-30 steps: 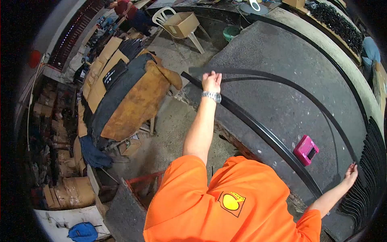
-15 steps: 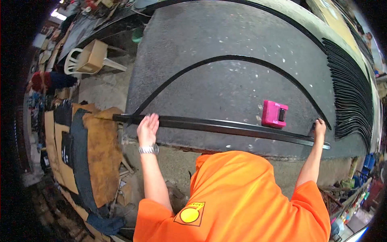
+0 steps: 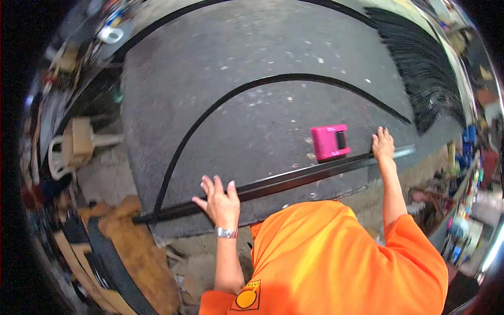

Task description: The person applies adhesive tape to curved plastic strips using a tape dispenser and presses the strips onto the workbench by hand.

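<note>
A long straight black bar (image 3: 278,185) lies along the front edge of the dark grey table (image 3: 247,131). My left hand (image 3: 221,203) is over its left half, fingers spread, with a metal watch on the wrist. I cannot tell whether the palm touches the bar. Toward the bar's right end, my right hand (image 3: 384,146) rests with its fingers stretched forward and nothing visible in it. Behind the bar, a thin black strip (image 3: 283,78) bows in an arch, its left end close to the bar. A pink box-like device (image 3: 325,144) with a black part sits just behind the bar, left of my right hand.
Many thin black strips (image 3: 420,68) are bunched at the table's right end. Another long black strip (image 3: 168,17) curves along the far side. Left of the table are a white plastic chair with a cardboard box (image 3: 79,144) and a brown sheet (image 3: 139,254).
The view has tilted. My left hand has moved right along the bar and its fingers have spread. My right hand has shifted inward from the bar's right end, and its fingers have straightened.
</note>
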